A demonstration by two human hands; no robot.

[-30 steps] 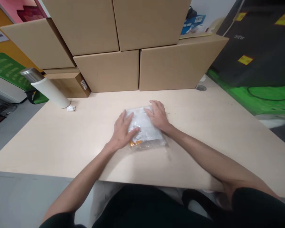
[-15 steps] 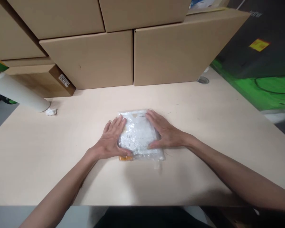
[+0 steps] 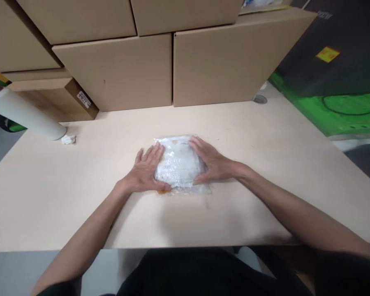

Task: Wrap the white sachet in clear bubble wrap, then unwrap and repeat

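A flat white package (image 3: 179,162) in clear, shiny plastic lies on the table in front of me, with small print on it too blurred to read. A bit of orange (image 3: 164,191) shows at its near left corner. My left hand (image 3: 146,170) rests on the left edge, fingers spread and thumb along the near side. On the right edge lies my right hand (image 3: 214,161), its fingers stretched out over the top and its thumb lower down. Both hands are open and touch the package without closing round it. Palms and fingers hide its side edges.
Cardboard boxes (image 3: 117,74) are stacked along the back of the pale table (image 3: 64,197). At the left stand a white roll (image 3: 33,113) and a crumpled white scrap (image 3: 68,139). A dark box (image 3: 336,78) is beyond the right edge, by green material (image 3: 354,111).
The whole view has shifted slightly, so the table's front edge sits higher. Both hands stay on the package in nearly the same pose; less of the orange corner shows.
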